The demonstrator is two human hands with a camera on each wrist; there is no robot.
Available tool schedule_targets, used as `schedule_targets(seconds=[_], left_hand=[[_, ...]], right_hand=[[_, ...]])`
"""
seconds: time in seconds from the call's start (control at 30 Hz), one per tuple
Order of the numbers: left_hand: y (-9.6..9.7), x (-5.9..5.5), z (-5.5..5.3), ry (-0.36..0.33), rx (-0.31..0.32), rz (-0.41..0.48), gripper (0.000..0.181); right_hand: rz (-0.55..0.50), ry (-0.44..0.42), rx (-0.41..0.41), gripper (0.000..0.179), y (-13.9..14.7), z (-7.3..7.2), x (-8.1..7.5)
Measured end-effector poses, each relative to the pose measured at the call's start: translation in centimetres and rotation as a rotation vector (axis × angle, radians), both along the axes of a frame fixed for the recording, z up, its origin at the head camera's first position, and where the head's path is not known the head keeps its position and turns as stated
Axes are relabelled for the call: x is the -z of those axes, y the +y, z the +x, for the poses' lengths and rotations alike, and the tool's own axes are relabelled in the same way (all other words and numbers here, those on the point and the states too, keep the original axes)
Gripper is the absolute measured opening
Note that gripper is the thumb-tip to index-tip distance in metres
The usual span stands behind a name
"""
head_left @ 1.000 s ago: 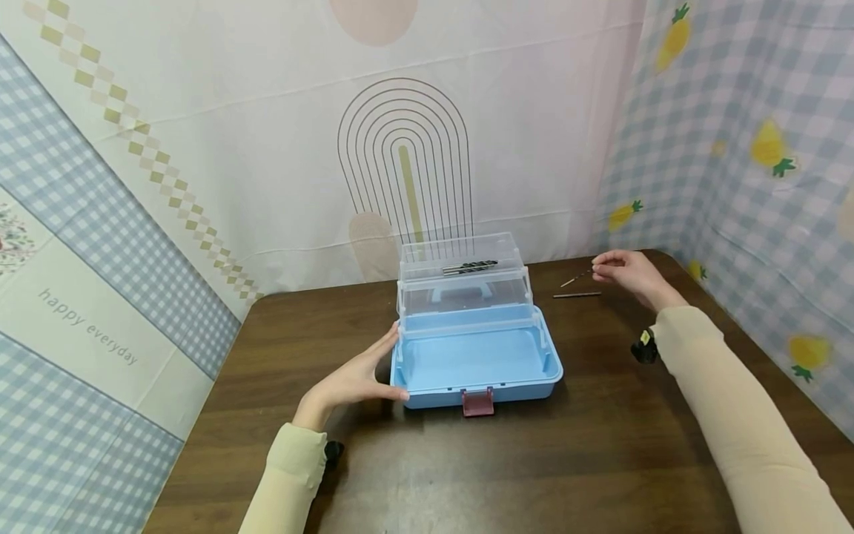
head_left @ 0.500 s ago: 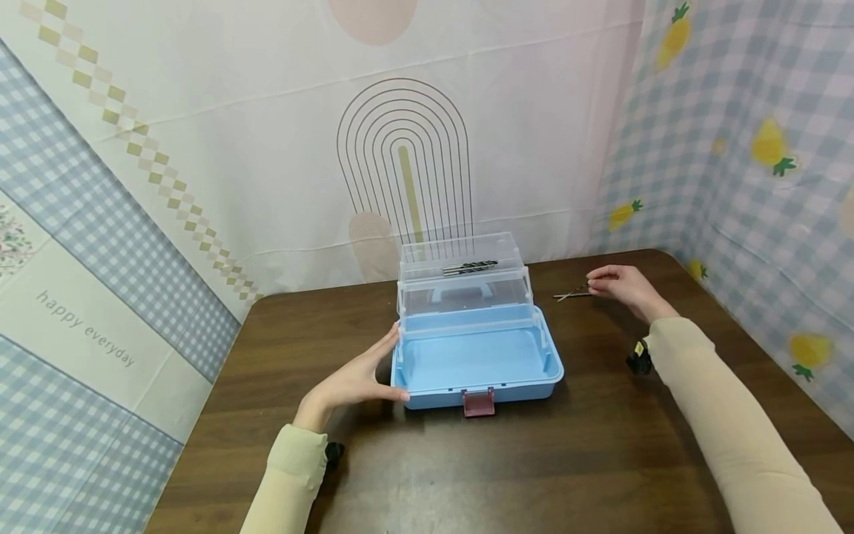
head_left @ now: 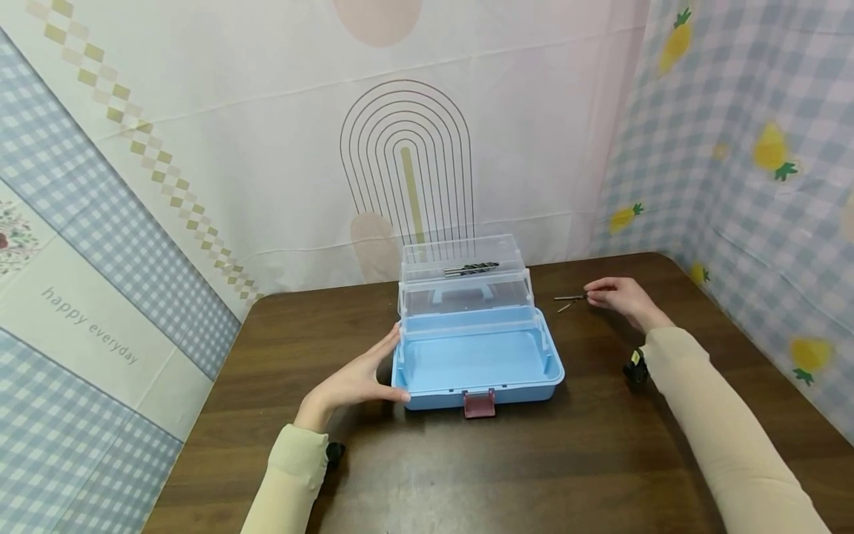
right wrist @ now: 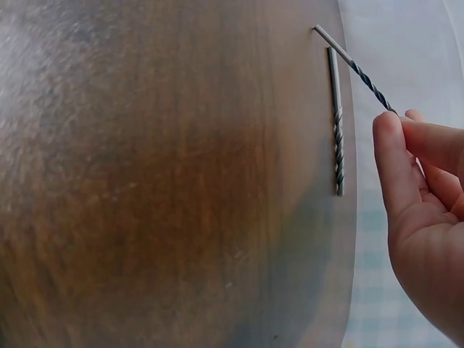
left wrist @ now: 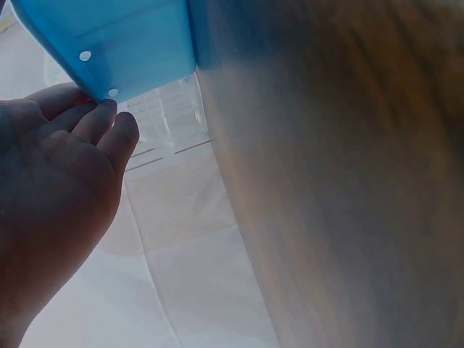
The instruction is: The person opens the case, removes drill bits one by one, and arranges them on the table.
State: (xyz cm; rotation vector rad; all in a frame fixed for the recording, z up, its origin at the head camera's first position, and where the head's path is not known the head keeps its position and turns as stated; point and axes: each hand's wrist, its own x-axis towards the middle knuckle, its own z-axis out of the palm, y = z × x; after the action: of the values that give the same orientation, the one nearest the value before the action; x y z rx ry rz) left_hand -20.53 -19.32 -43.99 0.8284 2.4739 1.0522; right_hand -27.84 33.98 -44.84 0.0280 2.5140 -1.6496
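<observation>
In the head view a light blue toolbox (head_left: 480, 403) stands lidded back, its clear trays raised. My left hand (head_left: 353, 380) rests against its left end, thumb at the front corner and fingers, fairly straight, along the side toward the back. The left wrist view shows those fingertips (left wrist: 125, 125) at a blue corner. My right hand (right wrist: 428, 181) pinches a thin twist drill bit (right wrist: 373, 88) by its fluted end between thumb and fingers, shank pointing away. A second, thicker drill bit (right wrist: 338, 123) lies on the table just beside it. In the head view the right hand (head_left: 623, 299) is low near the table's back.
Several drill bits (head_left: 471, 269) lie in the upper clear tray (head_left: 414, 256). A maroon latch (head_left: 479, 404) hangs at the toolbox front. The brown table (head_left: 467, 475) ends at a curtained wall (head_left: 287, 193) behind and a checked curtain (head_left: 747, 222) at the right.
My right hand has moved down toward the front with the thin drill bit, lowering it past the other bit. The left hand and the toolbox have stayed put.
</observation>
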Motion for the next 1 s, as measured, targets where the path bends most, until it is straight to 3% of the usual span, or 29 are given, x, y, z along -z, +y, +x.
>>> schedule_targets(seconds=[0.57,0.83,0.9,1.0], left_hand=[[0.2,-0.1,0.2,-0.004,-0.006,0.01,0.118],[1.1,-3.5,1.9,-0.032,0.001,0.005,0.114],[1.1,-3.6,2.0,-0.032,0.003,0.005,0.114],[0.8,-2.3,1.3,-0.02,0.002,0.007,0.116]], right_hand=[[-0.013,-0.015,0.034,0.039,0.8,0.6,1.0],[0.025,-0.009,0.035,0.038,1.1,0.7,1.4],[0.033,-0.015,0.034,0.037,1.1,0.8,1.5],[0.053,-0.022,0.029,0.036,1.1,0.8,1.6]])
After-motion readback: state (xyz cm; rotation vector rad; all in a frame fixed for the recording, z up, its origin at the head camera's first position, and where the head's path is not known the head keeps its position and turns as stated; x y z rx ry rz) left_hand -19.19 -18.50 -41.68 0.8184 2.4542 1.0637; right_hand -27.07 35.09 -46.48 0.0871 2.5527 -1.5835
